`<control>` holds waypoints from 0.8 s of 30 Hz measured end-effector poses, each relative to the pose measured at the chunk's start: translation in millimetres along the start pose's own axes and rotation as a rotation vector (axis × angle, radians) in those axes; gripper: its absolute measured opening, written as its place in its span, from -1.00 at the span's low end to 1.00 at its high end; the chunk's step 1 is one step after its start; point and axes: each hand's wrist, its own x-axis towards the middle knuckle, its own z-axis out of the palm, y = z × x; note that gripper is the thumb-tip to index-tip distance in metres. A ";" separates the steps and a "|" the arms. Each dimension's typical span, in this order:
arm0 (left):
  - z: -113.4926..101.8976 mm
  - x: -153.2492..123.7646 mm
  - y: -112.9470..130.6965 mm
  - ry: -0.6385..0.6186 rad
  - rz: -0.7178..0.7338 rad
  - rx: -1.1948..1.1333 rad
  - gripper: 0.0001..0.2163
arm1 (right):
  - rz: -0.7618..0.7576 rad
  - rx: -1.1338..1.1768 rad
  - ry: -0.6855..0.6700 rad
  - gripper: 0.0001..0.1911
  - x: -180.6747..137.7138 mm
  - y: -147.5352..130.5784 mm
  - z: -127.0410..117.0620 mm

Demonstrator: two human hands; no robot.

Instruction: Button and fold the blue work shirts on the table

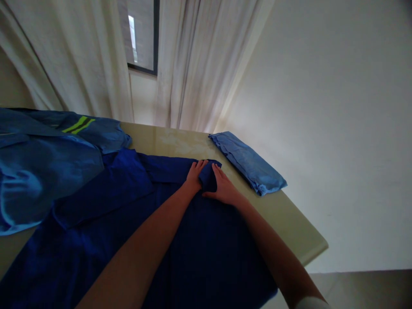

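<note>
A dark blue jacket or shirt (112,193) lies spread over the table in front of me, one sleeve laid across toward the far edge. My left hand (194,175) rests on the end of that sleeve, fingers stretched forward over the cloth; its thumb is hidden. Close beside it, my right hand (224,187) touches the right side of the sleeve end, thumb spread away from the fingers. Between both hands a small flap of the blue cloth stands slightly raised. My forearms cover part of the garment.
A folded lighter blue garment (249,161) lies at the table's right edge. At the left, another blue garment with yellow-green stripes (53,141) overlaps the dark one. The pale yellow table (289,223) ends near a white wall (337,128). Curtains (180,64) hang behind.
</note>
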 end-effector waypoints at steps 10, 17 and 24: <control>11.0 14.4 29.3 -0.030 -0.077 -0.032 -0.49 | 0.032 0.061 0.189 0.45 -8.6 -0.5 24.2; 6.1 8.6 21.5 0.055 0.057 -0.159 -0.59 | -0.054 0.283 0.194 0.13 -12.1 12.5 11.7; -4.7 15.5 28.1 0.113 -0.147 -0.208 -0.76 | 0.446 0.924 0.715 -0.41 2.9 52.0 -2.9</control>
